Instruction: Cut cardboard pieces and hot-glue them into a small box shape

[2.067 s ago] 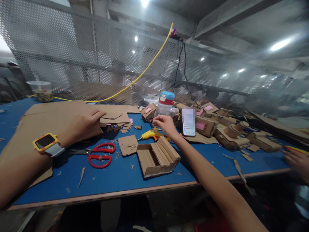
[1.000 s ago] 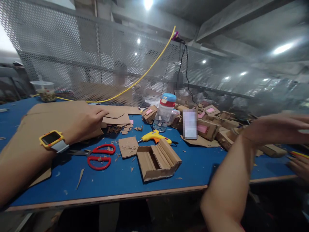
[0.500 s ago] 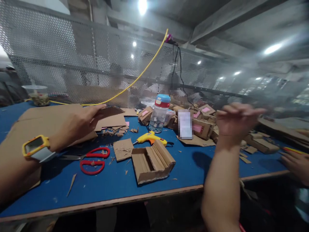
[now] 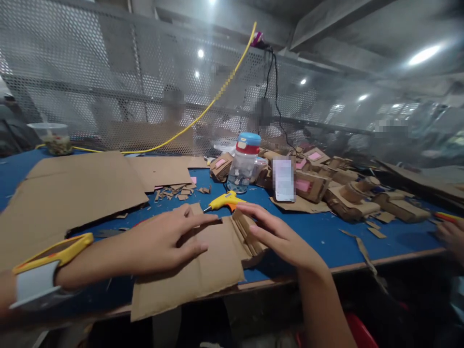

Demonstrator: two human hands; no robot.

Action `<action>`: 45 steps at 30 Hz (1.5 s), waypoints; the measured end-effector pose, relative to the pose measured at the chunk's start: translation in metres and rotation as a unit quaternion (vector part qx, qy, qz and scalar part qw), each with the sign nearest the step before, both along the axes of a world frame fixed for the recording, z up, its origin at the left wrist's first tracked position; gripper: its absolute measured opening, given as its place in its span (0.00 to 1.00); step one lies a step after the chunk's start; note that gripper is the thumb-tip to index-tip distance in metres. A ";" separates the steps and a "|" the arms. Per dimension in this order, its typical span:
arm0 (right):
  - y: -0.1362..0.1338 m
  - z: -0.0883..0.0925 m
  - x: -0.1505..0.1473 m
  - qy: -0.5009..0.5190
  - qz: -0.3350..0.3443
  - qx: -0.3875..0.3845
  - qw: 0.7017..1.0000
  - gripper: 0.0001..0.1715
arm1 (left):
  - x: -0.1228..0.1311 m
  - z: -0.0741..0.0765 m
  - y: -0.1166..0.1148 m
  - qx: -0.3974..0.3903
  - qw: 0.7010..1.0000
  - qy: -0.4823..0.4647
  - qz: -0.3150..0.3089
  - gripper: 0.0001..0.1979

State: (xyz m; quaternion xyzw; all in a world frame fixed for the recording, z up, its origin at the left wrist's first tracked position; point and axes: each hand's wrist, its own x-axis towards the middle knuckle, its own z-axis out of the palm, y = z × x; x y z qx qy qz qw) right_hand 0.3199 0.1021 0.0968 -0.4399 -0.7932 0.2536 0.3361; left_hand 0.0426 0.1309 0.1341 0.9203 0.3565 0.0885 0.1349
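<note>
The cardboard sheet (image 4: 213, 263), there it was, slanting across the front edge of the blue table (image 4: 304, 239), its near side poking out past it! The big brown panel (image 4: 83, 188) sprawled over the table's left side, and the heap of cardboard pieces (image 4: 348, 193) crowded along the back edge, toward the right. On top of the sheet lay the left hand (image 4: 159, 241), index finger stretched long, thumb spread from it. In from the right, the right hand (image 4: 290, 241) arched over the corrugated box (image 4: 248, 237) at the sheet's right edge, fingers slightly parted; whether they pressed down, I couldn't tell. Toward the back edge stood the blue-capped bottle (image 4: 242, 166), in front of it the yellow glue gun (image 4: 223, 200), nozzle leftward, then torn scraps (image 4: 183, 192) scattered beside the panel.
</note>
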 end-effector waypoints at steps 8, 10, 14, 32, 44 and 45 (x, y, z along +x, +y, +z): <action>-0.001 -0.002 0.001 0.020 -0.011 -0.017 1.000 0.26 | -0.009 -0.008 0.027 -0.086 0.996 0.013 0.007 0.22; -0.001 -0.003 0.001 0.025 -0.007 -0.021 0.999 0.26 | -0.012 -0.006 0.029 -0.076 0.997 0.021 0.023 0.23; -0.001 -0.003 0.000 0.029 0.002 -0.024 0.999 0.26 | -0.011 -0.003 0.032 -0.055 0.998 0.025 0.030 0.24; -0.013 -0.006 -0.010 -0.076 0.024 0.045 0.996 0.47 | -0.008 -0.014 0.035 -0.145 0.989 -0.028 0.002 0.24; -0.009 -0.009 -0.009 -0.085 0.031 0.055 0.994 0.56 | -0.009 -0.015 0.022 -0.036 0.999 0.008 0.003 0.23; -0.008 -0.009 -0.009 -0.086 0.030 0.058 0.994 0.56 | -0.008 -0.014 0.022 -0.040 0.999 0.004 0.000 0.23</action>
